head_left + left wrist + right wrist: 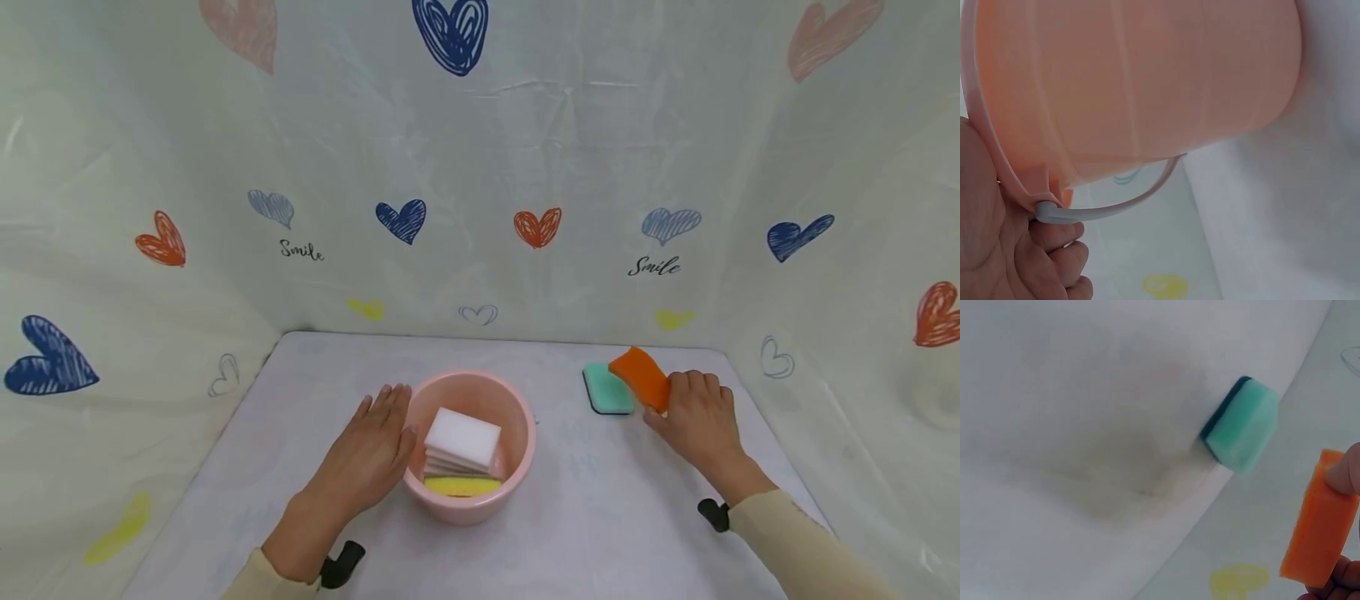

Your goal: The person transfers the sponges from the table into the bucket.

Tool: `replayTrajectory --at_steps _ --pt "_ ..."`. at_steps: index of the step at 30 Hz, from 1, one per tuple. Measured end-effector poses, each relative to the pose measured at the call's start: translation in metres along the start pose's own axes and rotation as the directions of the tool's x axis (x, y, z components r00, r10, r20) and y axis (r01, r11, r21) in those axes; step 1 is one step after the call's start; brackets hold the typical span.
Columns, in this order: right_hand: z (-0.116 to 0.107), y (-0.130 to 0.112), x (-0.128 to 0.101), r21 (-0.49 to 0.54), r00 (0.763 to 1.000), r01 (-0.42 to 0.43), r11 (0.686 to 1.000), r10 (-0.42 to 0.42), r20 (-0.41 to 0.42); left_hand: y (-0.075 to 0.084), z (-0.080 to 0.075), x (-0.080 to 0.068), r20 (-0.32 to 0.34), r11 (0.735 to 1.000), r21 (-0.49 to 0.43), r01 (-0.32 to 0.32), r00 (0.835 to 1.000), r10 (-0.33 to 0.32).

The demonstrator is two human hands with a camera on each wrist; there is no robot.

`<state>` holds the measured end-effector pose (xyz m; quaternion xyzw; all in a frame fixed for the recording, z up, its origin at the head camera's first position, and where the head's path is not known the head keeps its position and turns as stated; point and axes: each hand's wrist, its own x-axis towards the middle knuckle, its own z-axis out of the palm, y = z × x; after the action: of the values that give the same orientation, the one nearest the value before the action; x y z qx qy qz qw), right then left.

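A pink bucket [525, 437] stands upright on the table, with a stack of white sponges [462, 439] and a yellow sponge [461, 486] inside. My left hand [360, 467] rests against the left side of its rim, fingers mostly straight. In the left wrist view the bucket's grey handle [1104, 213] hangs beside the fingers. To the right, my right hand [697, 423] pinches an orange sponge [640, 377] between thumb and fingers, above the table. Just left of that hand lies a green sponge [606, 390] with a dark scouring layer underneath, partly covered by the orange one in the head view.
The white table [570, 517] ends at a pale curtain [480, 150] printed with hearts, which also hangs along both sides. Black straps [342, 565] sit on both wrists.
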<state>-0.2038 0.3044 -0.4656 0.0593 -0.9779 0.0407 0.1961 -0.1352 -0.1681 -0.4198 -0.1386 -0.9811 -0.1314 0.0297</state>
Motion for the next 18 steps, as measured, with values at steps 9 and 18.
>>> replayTrajectory --at_steps 9,18 --pt "-0.024 -0.041 0.015 0.047 0.979 0.174 0.984 -0.168 -0.115 0.001 0.000 0.000 -0.032 1.000 0.012 -0.007 0.999 0.007" --pt "-0.046 -0.093 0.019 0.117 0.912 0.365 0.924 -0.329 -0.246 0.004 -0.003 -0.001 0.002 1.000 -0.012 0.010 1.000 -0.010"
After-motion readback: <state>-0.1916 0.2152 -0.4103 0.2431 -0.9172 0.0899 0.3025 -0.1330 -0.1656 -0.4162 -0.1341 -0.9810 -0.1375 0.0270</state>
